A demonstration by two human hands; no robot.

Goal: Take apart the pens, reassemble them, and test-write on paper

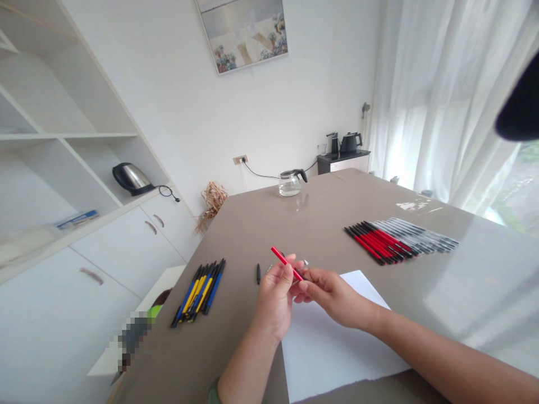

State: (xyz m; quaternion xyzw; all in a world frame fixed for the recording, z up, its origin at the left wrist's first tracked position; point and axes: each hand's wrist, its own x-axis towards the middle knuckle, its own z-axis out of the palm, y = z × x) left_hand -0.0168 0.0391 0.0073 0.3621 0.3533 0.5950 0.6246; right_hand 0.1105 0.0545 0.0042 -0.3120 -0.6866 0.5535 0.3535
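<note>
A bit of green sleeve (214, 392) with a round edge shows well behind the left hand (274, 294). The right hand (333, 293) is bare, like the left

Fingers (288, 274) partly hide red barrel (278, 255); painting (248, 36) cut off above.

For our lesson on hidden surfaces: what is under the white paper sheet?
The glossy brown tabletop shows around the sheet, which lies on it. Whether anything else lies beneath cannot be seen: it is covered. The right hand hides part of the sheet.
</note>
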